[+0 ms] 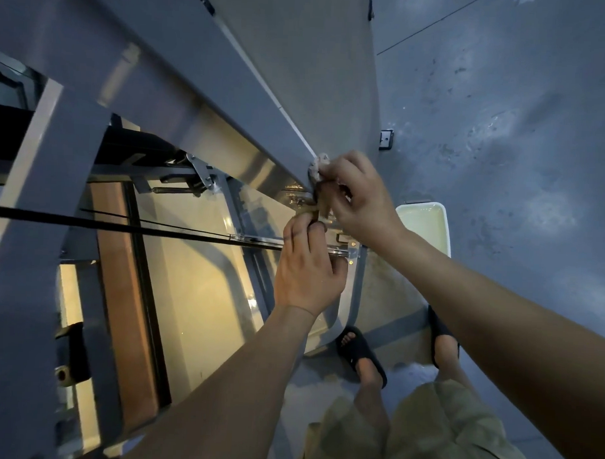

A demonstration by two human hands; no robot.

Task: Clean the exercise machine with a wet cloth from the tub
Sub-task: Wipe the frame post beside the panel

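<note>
Soft, limp and light, the wet cloth [317, 167] bunches against the exercise machine [230, 99], fingers of the right hand [358, 200] curled round its top and fingers of the left hand [306, 263] pinching its hanging tail, both likely sound holds.

I see little of the cloth [317, 165] behind my right hand [360, 200]; my forearm [463, 286] covers one corner of the tub [445, 234].

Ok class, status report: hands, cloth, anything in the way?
Right hand holds cloth against the grey beam. Left hand pinches the cloth's lower end. Tub on floor beyond. Black cable beside it, not blocking.
</note>
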